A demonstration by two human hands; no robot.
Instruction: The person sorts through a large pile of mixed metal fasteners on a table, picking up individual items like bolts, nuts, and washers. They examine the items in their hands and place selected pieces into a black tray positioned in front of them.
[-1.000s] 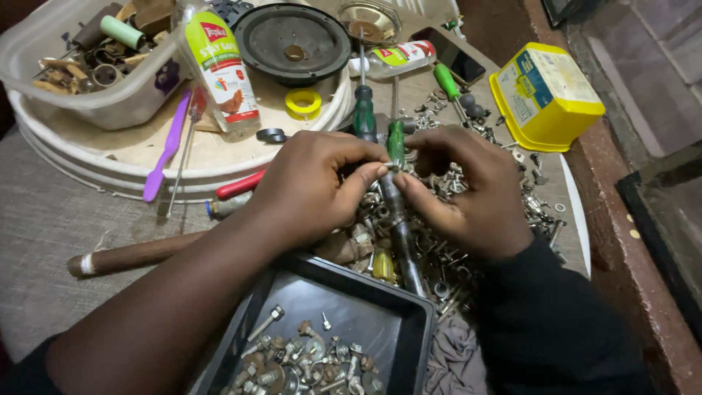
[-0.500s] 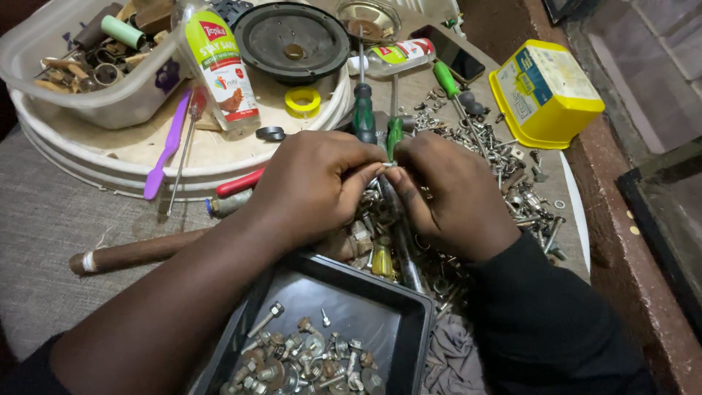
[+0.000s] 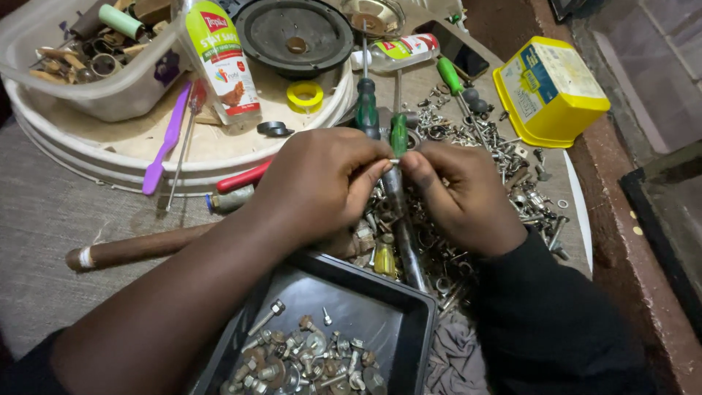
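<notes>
Both your hands are meeting over the middle of the table. Your left hand (image 3: pixel 318 186) and right hand (image 3: pixel 461 194) are pinching, fingertip to fingertip, a tiny metal part (image 3: pixel 393 161); too small to tell whether it is a screw, a nut or both. Both hands are closed on it, held just above the loose pile of screws and washers (image 3: pixel 497 157) that is spreading right and far across the table.

Directly near you, the black tray (image 3: pixel 398 307) is sitting with a modest heap of sorted bolts and screws (image 3: pixel 307 362) in its near left part; much of its floor is showing bare. The pile on the table is looking far larger than the heap in the tray, so by my reading the sorting is at an early stage, with most pieces left to go through.

Around the hands: two green-handled screwdrivers (image 3: pixel 368 110) are lying just far of your fingers, a third (image 3: pixel 450 74) farther right. A yellow box (image 3: pixel 548 91) is standing at the far right. On the left, a round white board (image 3: pixel 131 157) is carrying a clear tub of odds and ends (image 3: pixel 66 91), a bottle (image 3: pixel 219 58), a black speaker (image 3: pixel 296 36) and a purple tool (image 3: pixel 164 143). A brown wooden handle (image 3: pixel 135 247) is lying on the near left.
</notes>
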